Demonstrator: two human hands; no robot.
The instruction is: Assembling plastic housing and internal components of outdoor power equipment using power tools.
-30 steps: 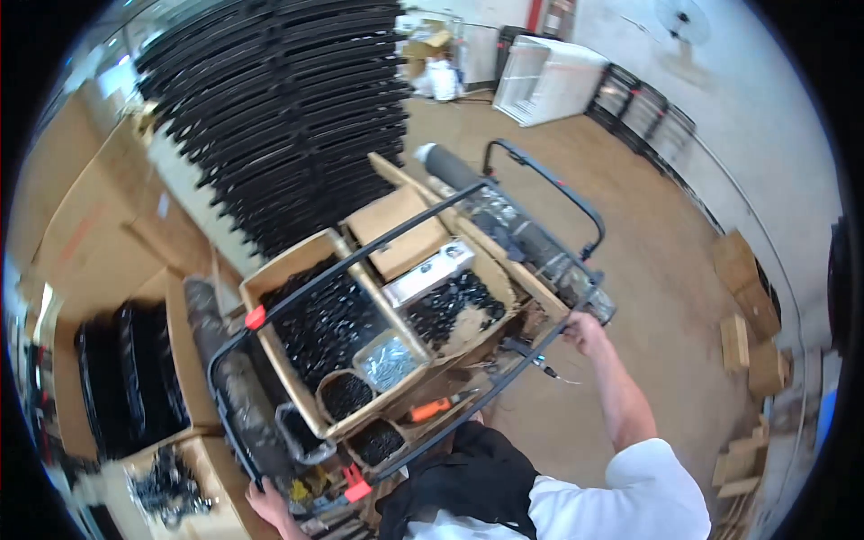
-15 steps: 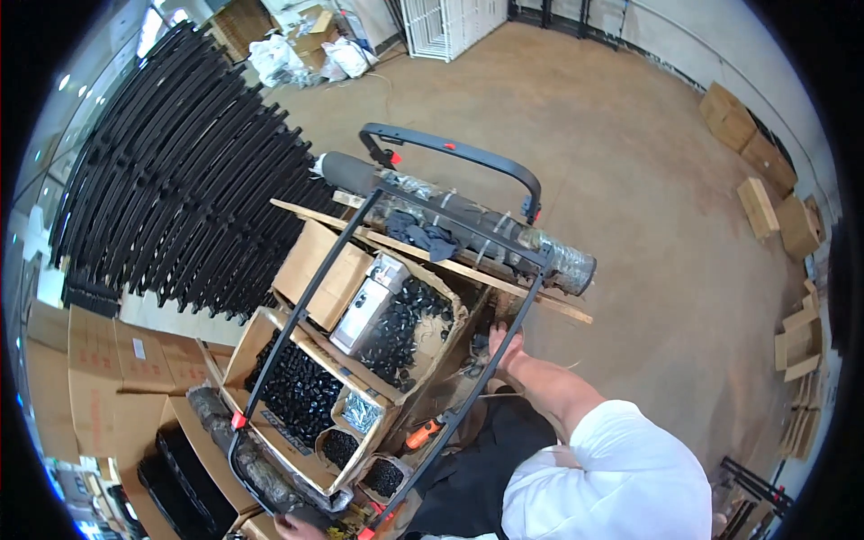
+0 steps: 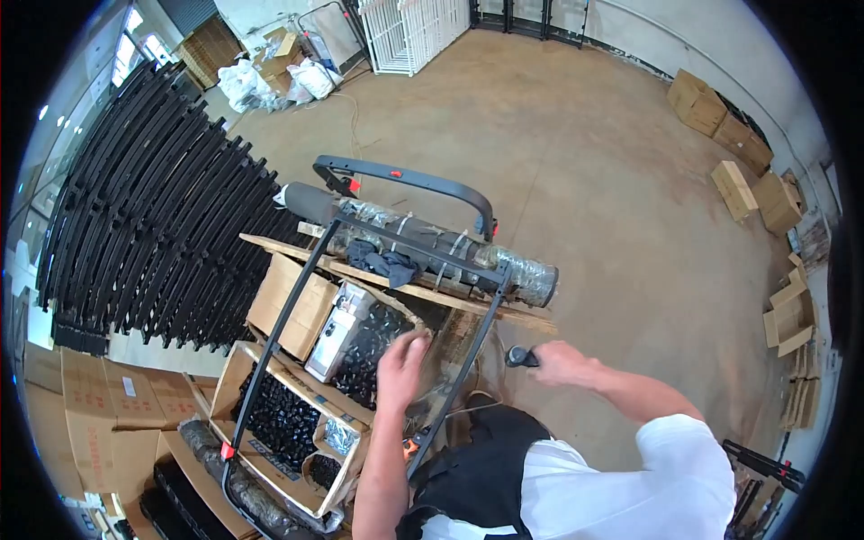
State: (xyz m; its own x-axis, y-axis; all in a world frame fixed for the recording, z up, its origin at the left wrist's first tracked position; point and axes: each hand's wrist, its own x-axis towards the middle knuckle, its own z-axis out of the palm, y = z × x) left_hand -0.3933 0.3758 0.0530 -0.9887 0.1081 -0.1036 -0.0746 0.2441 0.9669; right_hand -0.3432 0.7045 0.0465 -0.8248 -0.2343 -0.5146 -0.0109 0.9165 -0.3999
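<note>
My right hand [image 3: 564, 364] grips a short dark tool with a rounded grey-black head [image 3: 520, 357], held just right of a black tubular metal frame [image 3: 462, 373]. The tool's exact kind is not clear. My left hand [image 3: 401, 362] is raised over the carton of small black plastic parts [image 3: 360, 380], its fingers loosely bent and seemingly holding nothing. In a nearer carton lies a heap of glossy black pieces [image 3: 277, 418], beside a small box of silvery screws [image 3: 340, 436]. Partly behind my left forearm shows an orange-handled tool [image 3: 410, 447].
A wrapped grey roll [image 3: 432, 247] and a wooden plank [image 3: 513, 316] lie across the far side of the bench. Stacked black curved frames [image 3: 153, 216] rise at left, above large cartons [image 3: 90, 409]. More cartons [image 3: 736, 191] line the right wall.
My right hand has come out from beside the frame, moving right with the dark tool. My left hand has risen from the lower edge to the carton. The view has shifted.
</note>
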